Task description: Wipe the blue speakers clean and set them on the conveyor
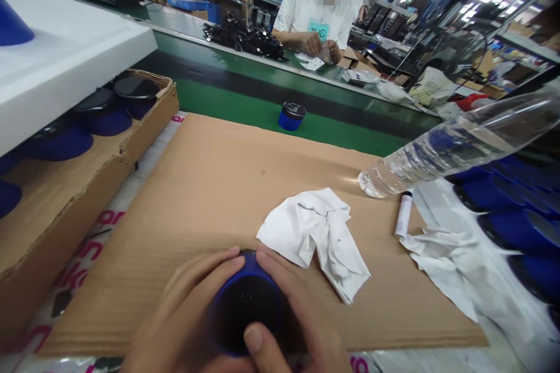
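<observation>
Both my hands hold one small round blue speaker (pixel 248 297) with a black mesh top, close to me at the bottom of the view. My left hand (pixel 184 315) wraps its left side. My right hand (pixel 301 315) covers its right side, with the thumb pressed on the near edge of the black top. They hold it over a brown cardboard sheet (pixel 210 186). A crumpled white cloth (pixel 319 233) lies just to the right of my fingers.
A clear water bottle (pixel 455 148) and a white marker pen (pixel 403 214) lie at right. Another blue speaker (pixel 291 115) sits on the green conveyor belt (pixel 236 102). Cardboard box (pixel 87 169) at left and right side hold several blue speakers. A person in a white shirt (pixel 319 11) works across the belt.
</observation>
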`<control>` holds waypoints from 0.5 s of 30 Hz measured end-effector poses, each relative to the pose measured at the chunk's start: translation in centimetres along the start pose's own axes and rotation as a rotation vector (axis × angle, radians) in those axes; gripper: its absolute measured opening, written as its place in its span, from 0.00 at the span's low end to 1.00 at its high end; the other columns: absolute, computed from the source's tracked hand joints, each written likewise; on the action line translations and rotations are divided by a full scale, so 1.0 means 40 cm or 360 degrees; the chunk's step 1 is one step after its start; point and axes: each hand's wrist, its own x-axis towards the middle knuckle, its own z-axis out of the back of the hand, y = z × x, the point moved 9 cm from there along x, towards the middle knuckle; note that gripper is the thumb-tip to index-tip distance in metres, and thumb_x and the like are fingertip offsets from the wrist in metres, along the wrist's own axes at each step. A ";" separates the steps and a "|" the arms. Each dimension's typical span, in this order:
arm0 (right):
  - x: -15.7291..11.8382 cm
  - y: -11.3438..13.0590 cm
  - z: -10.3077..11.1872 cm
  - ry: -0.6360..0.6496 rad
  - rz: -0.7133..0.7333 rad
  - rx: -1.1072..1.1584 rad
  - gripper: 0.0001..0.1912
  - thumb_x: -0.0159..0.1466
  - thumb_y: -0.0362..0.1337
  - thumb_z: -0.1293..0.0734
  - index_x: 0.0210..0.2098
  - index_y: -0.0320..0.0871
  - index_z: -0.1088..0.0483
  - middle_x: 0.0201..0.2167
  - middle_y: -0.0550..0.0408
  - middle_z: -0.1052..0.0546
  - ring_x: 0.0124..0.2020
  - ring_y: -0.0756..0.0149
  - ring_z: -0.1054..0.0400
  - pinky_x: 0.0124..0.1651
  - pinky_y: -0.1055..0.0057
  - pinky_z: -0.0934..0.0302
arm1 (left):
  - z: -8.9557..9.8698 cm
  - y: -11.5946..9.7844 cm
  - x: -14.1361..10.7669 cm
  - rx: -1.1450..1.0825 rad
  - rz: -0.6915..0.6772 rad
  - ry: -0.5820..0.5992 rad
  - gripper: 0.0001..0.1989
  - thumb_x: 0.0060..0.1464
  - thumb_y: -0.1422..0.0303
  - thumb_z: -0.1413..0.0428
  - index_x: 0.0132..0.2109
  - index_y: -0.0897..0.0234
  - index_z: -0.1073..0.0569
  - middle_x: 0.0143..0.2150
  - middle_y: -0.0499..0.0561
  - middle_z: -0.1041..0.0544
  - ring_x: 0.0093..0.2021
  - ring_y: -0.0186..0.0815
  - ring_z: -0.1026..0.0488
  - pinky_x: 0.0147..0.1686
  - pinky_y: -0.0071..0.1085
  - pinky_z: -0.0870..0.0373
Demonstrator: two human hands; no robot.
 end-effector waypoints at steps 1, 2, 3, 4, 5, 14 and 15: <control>-0.001 0.000 0.002 0.0000 -0.0011 -0.0004 0.27 0.67 0.46 0.32 0.64 0.66 0.38 0.63 0.61 0.29 0.64 0.54 0.34 0.67 0.57 0.39 | -0.001 0.003 0.000 0.0014 -0.0006 0.0016 0.32 0.56 0.45 0.43 0.64 0.42 0.39 0.60 0.38 0.31 0.59 0.29 0.31 0.63 0.14 0.42; -0.002 0.000 0.004 0.0002 -0.0020 -0.0005 0.26 0.68 0.46 0.33 0.64 0.66 0.38 0.63 0.62 0.29 0.65 0.56 0.35 0.68 0.58 0.40 | -0.003 0.005 0.000 0.0027 -0.0009 0.0034 0.32 0.56 0.44 0.43 0.64 0.43 0.39 0.60 0.38 0.31 0.59 0.28 0.31 0.63 0.13 0.42; -0.002 0.000 0.006 0.0009 -0.0028 -0.0002 0.25 0.68 0.45 0.33 0.64 0.67 0.38 0.63 0.64 0.29 0.65 0.57 0.35 0.68 0.59 0.41 | -0.005 0.006 0.000 0.0039 -0.0011 0.0046 0.33 0.55 0.44 0.43 0.64 0.43 0.39 0.60 0.37 0.31 0.59 0.28 0.31 0.63 0.12 0.42; -0.003 -0.002 0.007 0.0020 -0.0035 0.0007 0.25 0.68 0.45 0.33 0.63 0.68 0.38 0.64 0.65 0.29 0.65 0.58 0.35 0.69 0.60 0.41 | -0.007 0.005 -0.001 0.0051 -0.0010 0.0052 0.33 0.55 0.43 0.43 0.64 0.42 0.39 0.61 0.37 0.31 0.59 0.27 0.31 0.63 0.11 0.42; -0.003 -0.005 0.008 0.0035 -0.0042 0.0020 0.25 0.68 0.44 0.33 0.63 0.68 0.38 0.64 0.65 0.29 0.65 0.59 0.35 0.69 0.61 0.41 | -0.008 0.004 -0.001 0.0057 -0.0007 0.0055 0.32 0.55 0.43 0.44 0.64 0.42 0.38 0.61 0.37 0.32 0.59 0.27 0.31 0.63 0.11 0.42; -0.016 -0.024 -0.004 0.0302 -0.0113 0.0110 0.41 0.61 0.30 0.31 0.67 0.69 0.45 0.69 0.63 0.37 0.68 0.55 0.40 0.70 0.54 0.45 | -0.015 -0.007 0.001 0.0226 -0.0275 0.0052 0.30 0.60 0.49 0.45 0.65 0.53 0.38 0.62 0.43 0.30 0.60 0.26 0.29 0.62 0.11 0.44; -0.016 -0.022 -0.005 0.0300 -0.0102 0.0094 0.45 0.59 0.27 0.30 0.67 0.69 0.46 0.69 0.64 0.38 0.69 0.56 0.41 0.70 0.56 0.45 | -0.016 -0.011 -0.002 0.0254 -0.0365 0.0042 0.29 0.62 0.53 0.46 0.66 0.57 0.39 0.63 0.45 0.31 0.61 0.26 0.30 0.63 0.11 0.46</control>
